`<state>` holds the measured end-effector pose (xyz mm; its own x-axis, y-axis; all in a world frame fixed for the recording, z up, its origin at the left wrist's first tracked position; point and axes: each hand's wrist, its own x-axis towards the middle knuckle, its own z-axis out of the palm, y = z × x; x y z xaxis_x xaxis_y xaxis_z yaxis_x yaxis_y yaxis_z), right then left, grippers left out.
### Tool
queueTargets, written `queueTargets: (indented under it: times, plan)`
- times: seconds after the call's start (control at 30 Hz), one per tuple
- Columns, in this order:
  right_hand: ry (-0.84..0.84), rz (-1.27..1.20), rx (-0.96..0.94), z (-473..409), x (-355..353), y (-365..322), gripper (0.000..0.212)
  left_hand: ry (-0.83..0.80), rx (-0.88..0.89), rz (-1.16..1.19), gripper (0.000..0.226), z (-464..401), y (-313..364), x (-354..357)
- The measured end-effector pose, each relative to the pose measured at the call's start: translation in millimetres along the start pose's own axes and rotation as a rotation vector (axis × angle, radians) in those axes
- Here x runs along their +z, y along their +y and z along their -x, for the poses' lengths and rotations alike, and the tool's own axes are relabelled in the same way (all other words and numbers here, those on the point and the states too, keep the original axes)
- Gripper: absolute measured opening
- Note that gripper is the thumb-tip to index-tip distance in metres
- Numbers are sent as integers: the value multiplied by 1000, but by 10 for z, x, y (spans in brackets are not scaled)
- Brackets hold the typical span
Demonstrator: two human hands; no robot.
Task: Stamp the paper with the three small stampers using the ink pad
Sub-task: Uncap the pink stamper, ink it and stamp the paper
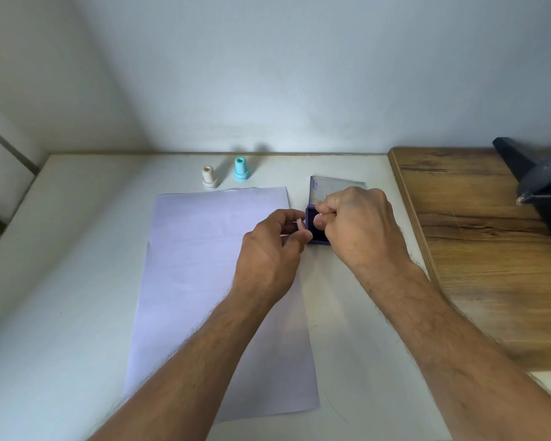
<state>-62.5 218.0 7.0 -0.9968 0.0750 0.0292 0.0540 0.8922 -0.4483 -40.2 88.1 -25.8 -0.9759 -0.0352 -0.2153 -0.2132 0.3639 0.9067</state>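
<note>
On the white table (61, 281) lies one sheet of paper (204, 249). It looks pale purple and flat, and no stamp marks show on it. Its long side runs away from the person.

Two small stampers stand upright just past the far edge of the paper. One is the cream stamper (209, 177), and the blue stamper (240, 168) stands close on its right. They do not touch each other. A third one cannot be seen for sure. Something small and pink (299, 223) peeks out between the fingers of the left hand (269, 253), but it is too hidden to tell what it is.

One purple ink pad (315, 229) sits just right of the paper. Its inside is dark. Its clear lid (334, 187) stands open behind it, with a little purple smear near the corner.

Both hands meet at the ink pad. The left hand is curled, with thumb and fingers pinched around the pink thing, right beside the pad's left edge. The right hand (360, 224) is closed in a loose fist over the pad, fingertips pressed together. What it pinches cannot be seen.

A brown wooden board (490, 249) lies to the right of the table.
</note>
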Motion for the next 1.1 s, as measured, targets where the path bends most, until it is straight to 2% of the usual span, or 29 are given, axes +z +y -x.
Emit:
queueTargets:
  times: [0.23, 0.4, 0.67, 0.8, 1.1]
  plan:
    - [-55, -176, 108, -36, -21, 54, 12, -24, 20, 2, 25, 16, -19, -6]
    - [-20, -70, 50, -15, 0, 10, 10, -42, -2, 114, 22, 27, -25, -11]
    - [30, -77, 47, -18, 44, 15, 13, -55, 1, 138, 23, 20, -33, -1]
    - [-4, -137, 98, -47, 18, 66, 11, -61, 6, 136, 25, 20, -41, -3]
    - [60, -279, 100, -5, 31, 188, 21, 85, -18, 376, 22, -9, -38, -270]
